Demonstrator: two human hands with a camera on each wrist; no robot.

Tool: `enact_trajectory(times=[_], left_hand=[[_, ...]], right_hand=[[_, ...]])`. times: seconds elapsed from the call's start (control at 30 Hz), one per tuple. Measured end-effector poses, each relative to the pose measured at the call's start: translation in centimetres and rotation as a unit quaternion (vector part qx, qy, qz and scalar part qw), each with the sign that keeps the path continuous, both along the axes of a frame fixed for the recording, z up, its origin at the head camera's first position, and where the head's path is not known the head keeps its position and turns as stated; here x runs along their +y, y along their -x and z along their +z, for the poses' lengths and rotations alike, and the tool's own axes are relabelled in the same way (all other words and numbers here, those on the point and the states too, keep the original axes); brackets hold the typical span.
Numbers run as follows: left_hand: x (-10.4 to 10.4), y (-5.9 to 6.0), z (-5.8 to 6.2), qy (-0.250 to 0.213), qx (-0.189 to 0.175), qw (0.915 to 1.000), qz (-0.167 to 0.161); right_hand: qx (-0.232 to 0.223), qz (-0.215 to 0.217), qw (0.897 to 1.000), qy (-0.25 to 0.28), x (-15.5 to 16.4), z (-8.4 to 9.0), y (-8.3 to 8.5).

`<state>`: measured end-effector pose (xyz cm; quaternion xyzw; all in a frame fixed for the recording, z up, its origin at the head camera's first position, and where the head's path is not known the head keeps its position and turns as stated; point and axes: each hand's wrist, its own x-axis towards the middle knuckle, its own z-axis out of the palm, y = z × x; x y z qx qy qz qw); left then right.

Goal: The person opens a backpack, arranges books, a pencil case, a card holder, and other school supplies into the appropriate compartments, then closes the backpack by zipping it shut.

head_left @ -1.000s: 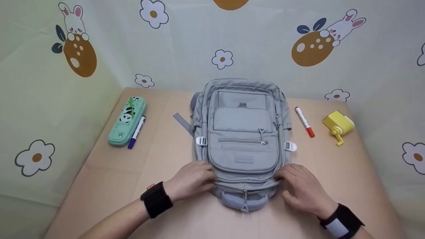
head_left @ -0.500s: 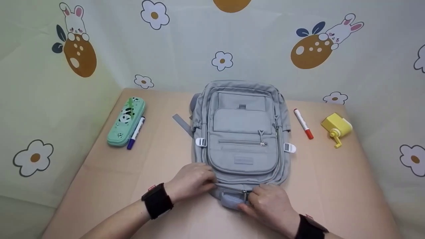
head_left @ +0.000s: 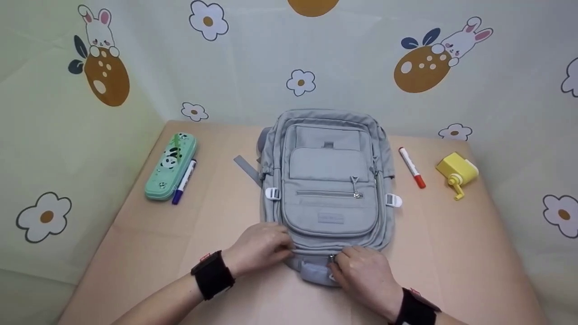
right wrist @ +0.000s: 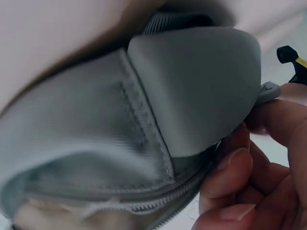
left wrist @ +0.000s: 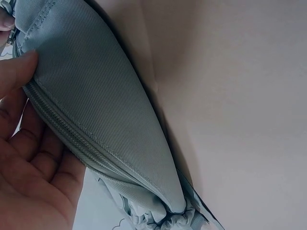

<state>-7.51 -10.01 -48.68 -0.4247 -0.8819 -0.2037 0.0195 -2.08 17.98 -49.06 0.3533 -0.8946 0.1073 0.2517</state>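
Observation:
A grey backpack point(head_left: 332, 164) lies front side up, its top end with the padded carry handle point(head_left: 314, 272) toward me. My left hand point(head_left: 259, 248) grips the fabric at its near left corner; in the left wrist view the thumb presses beside the zipper point(left wrist: 72, 136) and the fingers curl on the other side. At the handle, my right hand point(head_left: 368, 275) pinches the zipper pull point(right wrist: 269, 92), mostly hidden by the fingers. In the right wrist view zipper teeth point(right wrist: 158, 202) run under the handle, and the left part is blurred.
A green panda pencil case point(head_left: 170, 169) and a blue-capped marker point(head_left: 184, 183) lie on the table's left. A red-capped marker point(head_left: 412, 168) and a yellow crank pencil sharpener point(head_left: 457, 171) are on the right. Patterned cloth walls point(head_left: 253, 58) stand behind and at the sides.
My right hand has left the backpack's near right corner, moved left to the handle and taken the zipper pull. The left hand keeps its grip in the same place.

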Motion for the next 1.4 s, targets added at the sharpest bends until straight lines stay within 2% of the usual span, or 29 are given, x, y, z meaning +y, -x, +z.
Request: enact_trajectory(times=[0.13,0.23,0.4,0.47,0.57,0.7,0.77,0.93,1.03,1.17,1.3,1.4], left_hand=[[0.0,-0.1,0.1,0.002,-0.007,1.0000,0.006],[0.1,-0.1,0.2,0.004,-0.012,0.9999,0.008],[0.1,0.0,0.4,0.004,-0.011,0.9999,0.008],[0.1,0.0,0.4,0.001,-0.009,0.9999,0.007],[-0.1,0.0,0.4,-0.002,-0.005,1.0000,0.003],[-0.2,0.1,0.5,0.002,0.001,1.0000,-0.005],[-0.1,0.1,0.6,0.007,0.004,0.9999,-0.008],[0.6,0.1,1.0,0.013,0.017,0.9997,-0.014],[1.8,-0.1,1.7,0.022,0.029,0.9991,-0.022],[4.4,-0.3,3.0,0.050,0.030,0.9976,-0.038],[7.5,-0.4,3.9,0.088,0.016,0.9946,-0.054],[9.6,-0.3,4.1,0.109,0.012,0.9918,-0.065]], right_hand=[[-0.018,0.015,1.000,0.007,1.0,0.2,-0.1],[-0.036,0.011,0.999,-0.008,2.2,0.5,-0.4],[-0.076,-0.033,0.995,-0.050,4.6,1.3,-0.8],[-0.111,-0.065,0.990,-0.064,5.6,1.8,-0.8],[-0.184,-0.100,0.976,-0.066,6.8,2.5,-0.6],[-0.275,-0.106,0.955,-0.028,7.5,2.6,-0.3],[-0.292,-0.108,0.950,-0.008,7.7,2.4,-0.3],[-0.257,-0.110,0.960,0.016,7.7,1.8,-0.5],[-0.252,-0.108,0.962,0.017,7.6,1.7,-0.5],[-0.262,-0.110,0.959,0.012,7.5,1.8,-0.7],[-0.234,-0.104,0.967,0.011,7.4,1.7,-1.0],[-0.212,-0.099,0.972,0.014,7.2,1.5,-1.1]])
